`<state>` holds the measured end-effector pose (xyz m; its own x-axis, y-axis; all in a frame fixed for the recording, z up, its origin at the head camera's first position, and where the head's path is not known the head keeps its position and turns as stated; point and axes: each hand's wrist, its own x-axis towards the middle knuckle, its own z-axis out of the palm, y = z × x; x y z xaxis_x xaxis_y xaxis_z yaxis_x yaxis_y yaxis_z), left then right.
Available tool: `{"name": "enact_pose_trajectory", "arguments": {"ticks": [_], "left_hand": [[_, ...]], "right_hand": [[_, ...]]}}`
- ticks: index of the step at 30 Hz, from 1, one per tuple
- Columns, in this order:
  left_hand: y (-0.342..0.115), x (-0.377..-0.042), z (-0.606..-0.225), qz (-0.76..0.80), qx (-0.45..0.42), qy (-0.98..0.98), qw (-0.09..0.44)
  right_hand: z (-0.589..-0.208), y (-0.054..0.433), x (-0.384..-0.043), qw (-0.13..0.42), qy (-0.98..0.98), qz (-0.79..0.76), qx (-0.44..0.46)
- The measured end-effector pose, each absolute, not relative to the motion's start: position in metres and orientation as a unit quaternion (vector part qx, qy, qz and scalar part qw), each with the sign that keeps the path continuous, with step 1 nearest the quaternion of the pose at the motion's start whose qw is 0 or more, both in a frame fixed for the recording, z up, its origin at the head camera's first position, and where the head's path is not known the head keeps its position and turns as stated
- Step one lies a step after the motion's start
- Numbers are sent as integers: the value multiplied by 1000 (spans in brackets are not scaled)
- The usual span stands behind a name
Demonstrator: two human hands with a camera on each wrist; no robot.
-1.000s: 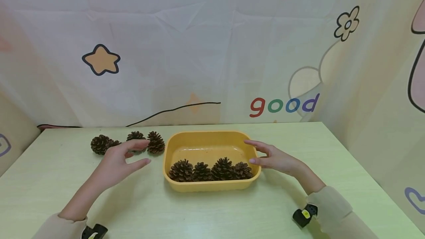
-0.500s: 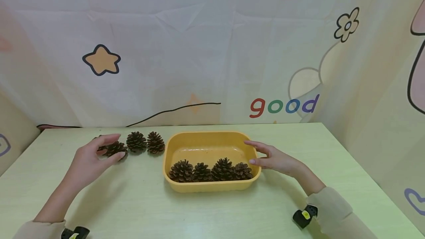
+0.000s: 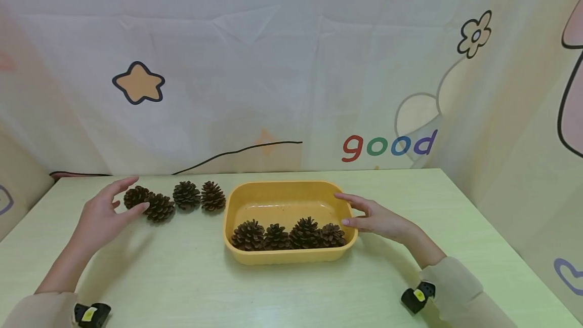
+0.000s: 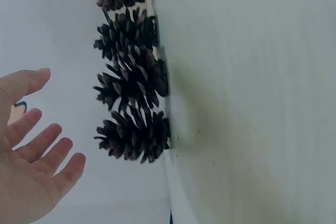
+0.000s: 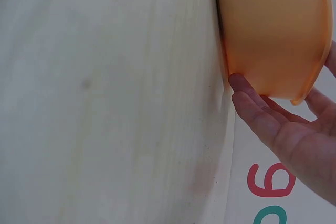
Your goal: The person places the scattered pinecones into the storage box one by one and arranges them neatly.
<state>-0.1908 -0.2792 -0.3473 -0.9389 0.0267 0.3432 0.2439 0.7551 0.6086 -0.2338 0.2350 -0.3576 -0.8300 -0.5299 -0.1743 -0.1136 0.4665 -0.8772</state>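
Note:
My left hand point(image 3: 102, 214) hovers over the left part of the table with thumb and fingers spread, holding nothing. Just beyond its fingertips are a brown pine cone point(image 3: 135, 197) and a second pine cone point(image 3: 160, 209) in front of it. Farther right stand two more, a pine cone point(image 3: 186, 196) and a pine cone point(image 3: 213, 197). In the left wrist view the spread left hand point(image 4: 37, 150) is apart from the pine cones point(image 4: 131, 80). My right hand point(image 3: 380, 219) holds the right end of a yellow plastic tub point(image 3: 291, 256), with fingertips on its rim and fingers point(image 5: 260, 111) along its outer wall.
Inside the tub several pine cones point(image 3: 305, 233) stand in a row along the near wall. The pale green table point(image 3: 291, 292) ends at a patterned cloth backdrop point(image 3: 255, 90). Black wrist cameras sit at both sleeves, such as the right camera point(image 3: 416, 296).
My left hand has moved left along the pine cones, from near the middle pair to the leftmost ones, and its fingers have spread wider. The right hand and the tub have stayed in place.

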Motion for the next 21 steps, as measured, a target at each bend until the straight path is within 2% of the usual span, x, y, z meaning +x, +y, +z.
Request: {"name": "enact_pose_trajectory", "arguments": {"ticks": [12,21], "left_hand": [[-302,-209,-356,-312,-83,-939,123],[-312,-221,-360,-293,-84,-950,59]], "right_hand": [[-359,235,-234,217,828,-479,-194],[-360,236,-236,215,830,-475,-197]]}}
